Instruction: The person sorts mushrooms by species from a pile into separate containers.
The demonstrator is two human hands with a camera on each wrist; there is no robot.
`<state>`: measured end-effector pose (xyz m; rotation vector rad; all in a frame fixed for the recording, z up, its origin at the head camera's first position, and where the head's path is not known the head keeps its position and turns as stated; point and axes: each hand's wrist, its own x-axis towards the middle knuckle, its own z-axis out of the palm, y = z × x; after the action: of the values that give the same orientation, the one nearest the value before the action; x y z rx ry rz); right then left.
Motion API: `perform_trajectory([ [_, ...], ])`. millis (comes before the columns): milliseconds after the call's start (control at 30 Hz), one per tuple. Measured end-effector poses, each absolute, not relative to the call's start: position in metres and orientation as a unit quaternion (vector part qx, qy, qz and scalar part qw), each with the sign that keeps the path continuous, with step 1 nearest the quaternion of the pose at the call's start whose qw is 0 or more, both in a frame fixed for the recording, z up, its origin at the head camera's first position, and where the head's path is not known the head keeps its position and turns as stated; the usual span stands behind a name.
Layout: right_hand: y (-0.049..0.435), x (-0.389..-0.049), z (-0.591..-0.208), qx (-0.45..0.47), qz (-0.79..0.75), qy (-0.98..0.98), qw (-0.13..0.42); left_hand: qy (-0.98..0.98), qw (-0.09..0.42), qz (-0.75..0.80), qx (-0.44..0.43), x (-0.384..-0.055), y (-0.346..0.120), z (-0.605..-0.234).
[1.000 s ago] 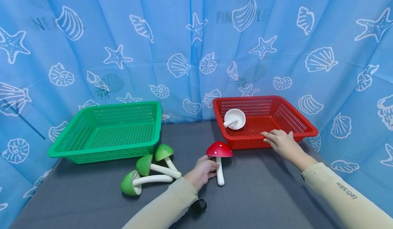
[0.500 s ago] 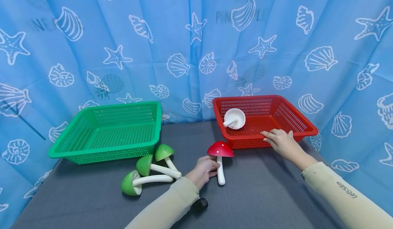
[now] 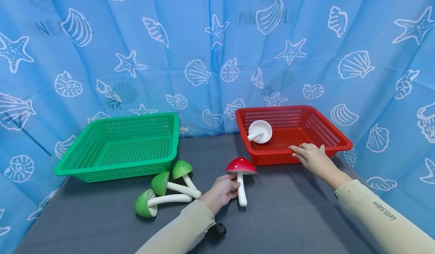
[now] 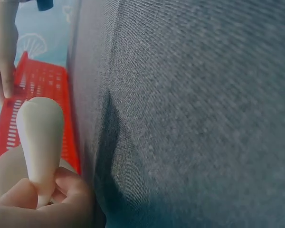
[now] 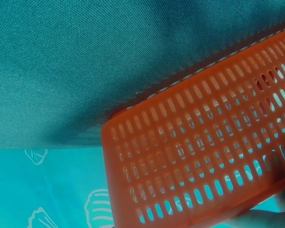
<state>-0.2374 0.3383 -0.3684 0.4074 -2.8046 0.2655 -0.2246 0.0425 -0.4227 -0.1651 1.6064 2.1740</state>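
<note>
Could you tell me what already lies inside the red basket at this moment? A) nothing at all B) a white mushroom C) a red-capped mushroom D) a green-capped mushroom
B: the head view shows a white mushroom lying on the mesh floor of the red basket, while the red-capped mushroom is held by the left hand outside the basket, over the table.

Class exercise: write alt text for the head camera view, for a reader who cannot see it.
A person's left hand grips the white stem of a red-capped toy mushroom over a grey table, while the right hand rests on the front rim of a red basket holding a white mushroom. Three green mushrooms lie before a green basket.
</note>
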Motion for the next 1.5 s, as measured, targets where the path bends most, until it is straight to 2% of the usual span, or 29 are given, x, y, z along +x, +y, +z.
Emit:
perform_trajectory([
  [367,0.337,-0.236,-0.367,0.145,0.086,-0.974,0.153,0.556,0.206,0.802,-0.073,-0.217,0.028,-0.406],
  [667,0.338,-0.237,-0.368,0.148,0.087,-0.973,0.153,0.542,0.203,0.812,-0.079,-0.22,0.026,-0.379],
  [1033,0.338,-0.237,-0.368,0.153,0.09,-0.971,0.158,0.523,0.198,0.823,-0.099,-0.23,0.039,-0.346],
  [1500,0.337,-0.237,-0.367,0.16,0.087,-0.969,0.168,0.502,0.212,0.835,-0.078,-0.245,0.065,-0.33],
])
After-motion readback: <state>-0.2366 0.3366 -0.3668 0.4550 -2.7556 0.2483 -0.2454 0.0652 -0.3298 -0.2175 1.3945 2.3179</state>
